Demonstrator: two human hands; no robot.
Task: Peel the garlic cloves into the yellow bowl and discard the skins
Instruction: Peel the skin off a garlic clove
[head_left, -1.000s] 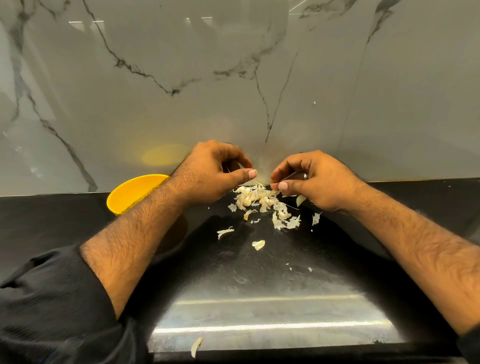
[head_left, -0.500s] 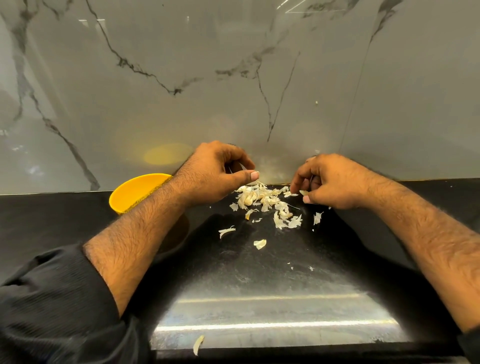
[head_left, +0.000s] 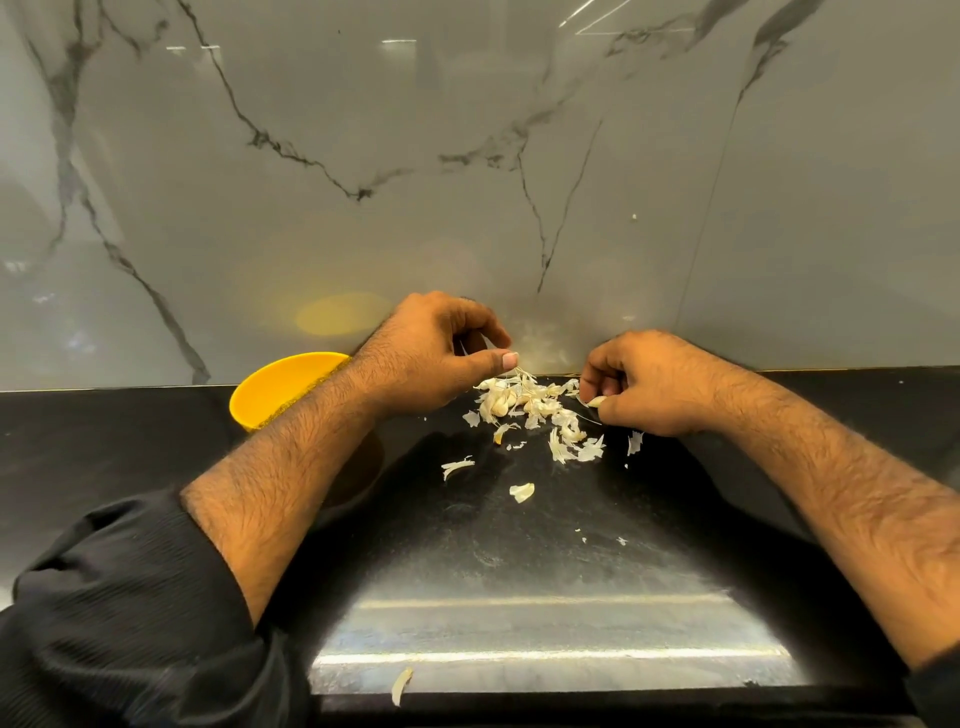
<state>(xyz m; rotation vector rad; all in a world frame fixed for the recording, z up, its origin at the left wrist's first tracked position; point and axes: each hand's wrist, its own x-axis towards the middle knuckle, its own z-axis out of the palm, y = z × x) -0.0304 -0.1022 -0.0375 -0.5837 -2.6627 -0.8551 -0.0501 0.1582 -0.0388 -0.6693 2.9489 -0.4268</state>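
A lone papery garlic skin (head_left: 401, 685) lies at the glossy black surface's (head_left: 519, 571) near edge, open room beyond, then the pale garlic-and-skins pile (head_left: 530, 410) at twelve o'clock between the left hand (head_left: 431, 358), pinching skin, and the right hand (head_left: 644, 384), gripping a clove (head_left: 596, 401), with the round yellow bowl (head_left: 280, 389) at ten o'clock.

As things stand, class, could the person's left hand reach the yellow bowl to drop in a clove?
Probably yes. The yellow bowl sits just beside the left forearm on the black counter, its open top partly covered by that arm alone. The left hand, hovering over the garlic pile, need only swing back left.
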